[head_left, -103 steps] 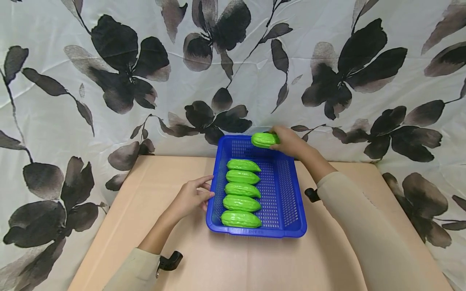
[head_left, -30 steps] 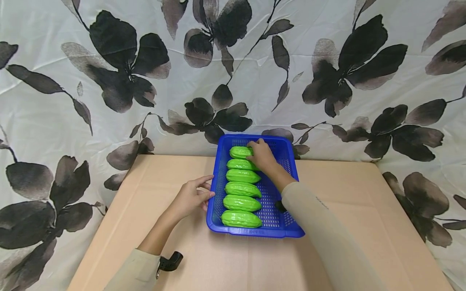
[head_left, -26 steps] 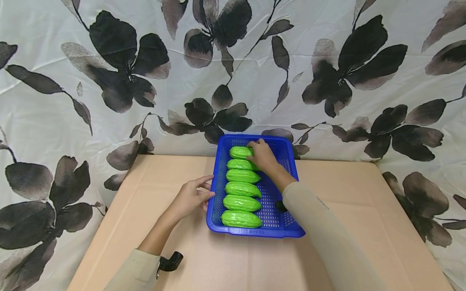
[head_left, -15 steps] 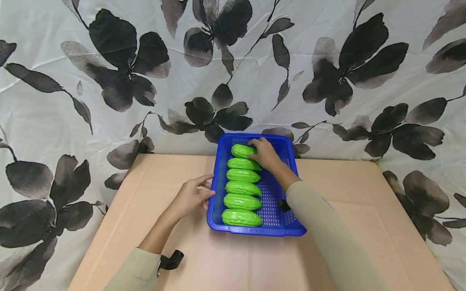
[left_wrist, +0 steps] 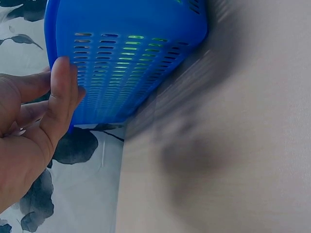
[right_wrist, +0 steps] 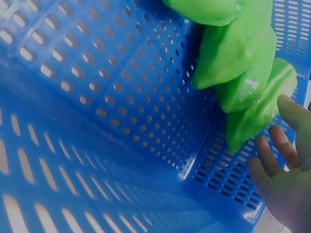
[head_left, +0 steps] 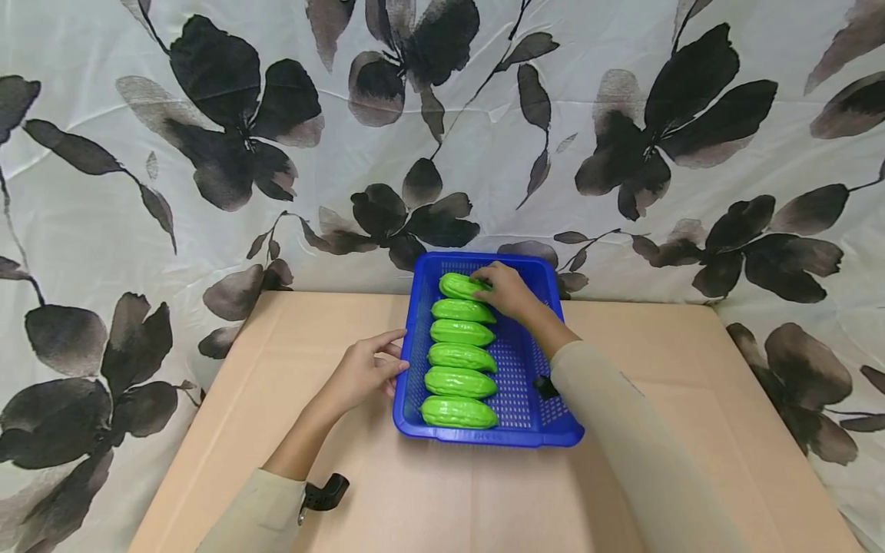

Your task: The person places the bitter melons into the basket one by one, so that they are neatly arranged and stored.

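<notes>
A blue perforated plastic basket (head_left: pixel 484 435) holds several green ridged bitter melons (head_left: pixel 461 332), lying crosswise in one column along its left side. My right hand (head_left: pixel 508 290) is inside the basket at the right end of the farthest bitter melon (head_left: pixel 459 286). In the right wrist view its fingers are spread beside that melon, not wrapped round it. My left hand (head_left: pixel 359 375) touches the basket's left rim from outside with loosely extended fingers. The left wrist view shows those fingers (left_wrist: pixel 60 90) against the rim and upper side wall.
The basket stands on a light wood-coloured tabletop (head_left: pixel 276 415), its far end close to a white cloth (head_left: pixel 512 177) printed with dark flowers. The basket's right half shows bare slotted floor. Each wrist wears a small black camera (head_left: pixel 325 493).
The bitter melon that my right hand held over the basket's far right corner now lies at the far end of the column. My right fingers have loosened, drawing slightly right. My left hand stays put.
</notes>
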Tool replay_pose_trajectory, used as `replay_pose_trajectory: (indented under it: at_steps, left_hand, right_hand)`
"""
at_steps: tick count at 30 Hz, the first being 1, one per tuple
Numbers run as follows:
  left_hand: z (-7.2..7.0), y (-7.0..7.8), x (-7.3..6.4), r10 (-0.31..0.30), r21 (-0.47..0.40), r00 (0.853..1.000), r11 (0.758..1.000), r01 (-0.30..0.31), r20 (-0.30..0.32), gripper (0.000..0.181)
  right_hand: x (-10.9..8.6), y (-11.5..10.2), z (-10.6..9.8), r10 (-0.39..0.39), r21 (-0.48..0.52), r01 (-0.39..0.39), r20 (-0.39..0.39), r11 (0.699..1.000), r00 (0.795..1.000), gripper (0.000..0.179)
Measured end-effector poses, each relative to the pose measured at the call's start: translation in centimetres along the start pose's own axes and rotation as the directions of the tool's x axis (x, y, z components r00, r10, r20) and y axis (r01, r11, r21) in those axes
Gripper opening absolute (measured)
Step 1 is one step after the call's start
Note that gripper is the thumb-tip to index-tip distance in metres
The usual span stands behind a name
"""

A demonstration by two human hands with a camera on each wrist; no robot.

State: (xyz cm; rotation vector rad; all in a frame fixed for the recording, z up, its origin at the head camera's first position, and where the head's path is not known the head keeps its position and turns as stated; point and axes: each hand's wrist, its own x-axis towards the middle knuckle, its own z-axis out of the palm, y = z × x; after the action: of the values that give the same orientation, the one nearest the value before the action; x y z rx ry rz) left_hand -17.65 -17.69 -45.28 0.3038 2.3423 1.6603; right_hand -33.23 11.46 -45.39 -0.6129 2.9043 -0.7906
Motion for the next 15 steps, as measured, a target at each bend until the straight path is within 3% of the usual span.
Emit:
replay_pose_trajectory:
  at_steps: [15]
  left_hand:
    - [0.32,-0.44,0.19,0.011,0.003,1.000,1.000,-0.011,-0.007,0.059]
  right_hand:
    - [0.81,-0.55,0.98,-0.041,-0.065,0.040,-0.015,0.997,0.999,0.031]
